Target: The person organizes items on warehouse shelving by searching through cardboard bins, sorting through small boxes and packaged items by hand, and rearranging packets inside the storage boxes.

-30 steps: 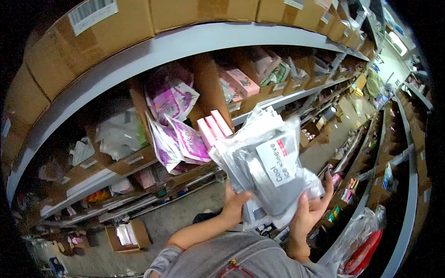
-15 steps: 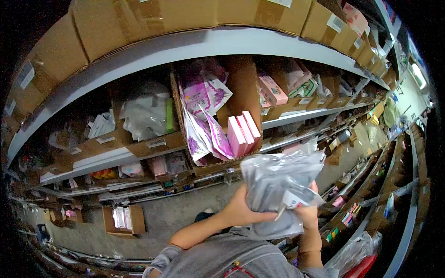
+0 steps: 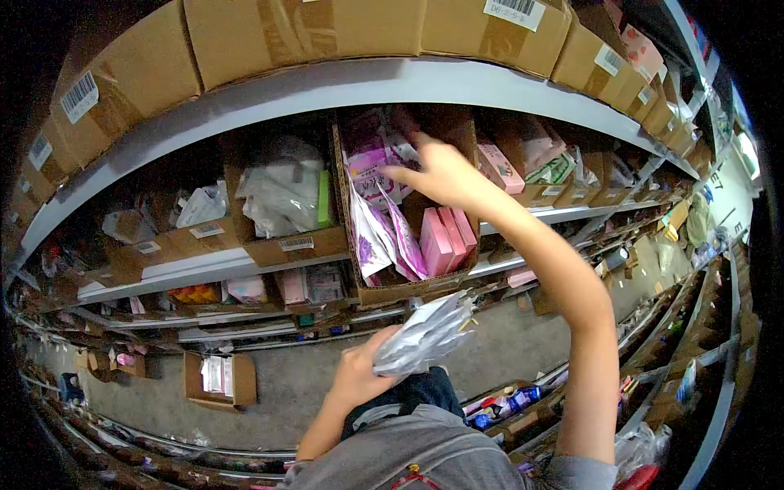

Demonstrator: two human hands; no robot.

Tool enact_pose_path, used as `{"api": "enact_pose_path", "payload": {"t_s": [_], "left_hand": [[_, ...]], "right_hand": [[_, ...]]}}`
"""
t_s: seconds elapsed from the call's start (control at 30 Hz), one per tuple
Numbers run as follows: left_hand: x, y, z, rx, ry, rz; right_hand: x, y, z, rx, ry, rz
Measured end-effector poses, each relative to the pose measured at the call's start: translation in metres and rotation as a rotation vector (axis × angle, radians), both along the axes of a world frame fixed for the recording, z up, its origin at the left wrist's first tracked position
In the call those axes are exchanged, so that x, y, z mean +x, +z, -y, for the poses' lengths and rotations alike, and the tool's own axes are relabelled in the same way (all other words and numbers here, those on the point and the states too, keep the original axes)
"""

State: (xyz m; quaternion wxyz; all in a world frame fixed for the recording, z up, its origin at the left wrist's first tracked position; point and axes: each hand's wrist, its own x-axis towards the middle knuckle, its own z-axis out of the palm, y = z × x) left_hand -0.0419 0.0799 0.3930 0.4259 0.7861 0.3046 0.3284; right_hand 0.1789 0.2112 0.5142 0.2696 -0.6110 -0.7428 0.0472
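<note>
My left hand (image 3: 359, 371) grips a stack of clear plastic packages (image 3: 426, 333) in front of my body, below the shelf. My right hand (image 3: 437, 170) reaches into an open cardboard box (image 3: 416, 288) on the shelf, thumb and fingers apart, over purple and white pouches (image 3: 371, 163). Its fingertips are partly lost in the shade at the back of the box. More purple pouches (image 3: 384, 233) lean at the front left of this box. Beside them stand pink boxes (image 3: 447, 241), below my right forearm.
Left of the box, a bin holds clear bags (image 3: 282, 192) and a green item (image 3: 324, 200). Labelled cartons (image 3: 306, 33) line the shelf above. An open carton (image 3: 219, 380) with white packs sits on the floor. Further shelving (image 3: 719, 367) runs along the right.
My right hand has let go of the packages and moved up into the box. The packages, held by my left hand alone, have shifted left and turned edge-on.
</note>
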Motion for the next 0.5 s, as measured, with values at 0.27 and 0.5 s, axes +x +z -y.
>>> {"api": "enact_pose_path", "payload": {"t_s": [0.27, 0.5], "left_hand": [[0.005, -0.016, 0.006, -0.014, -0.003, 0.026], [0.011, -0.023, -0.003, 0.023, -0.022, 0.014]], "right_hand": [[0.002, -0.024, -0.099, -0.53, -0.273, 0.473], [0.018, -0.036, -0.103, -0.57, -0.14, 0.095]]}}
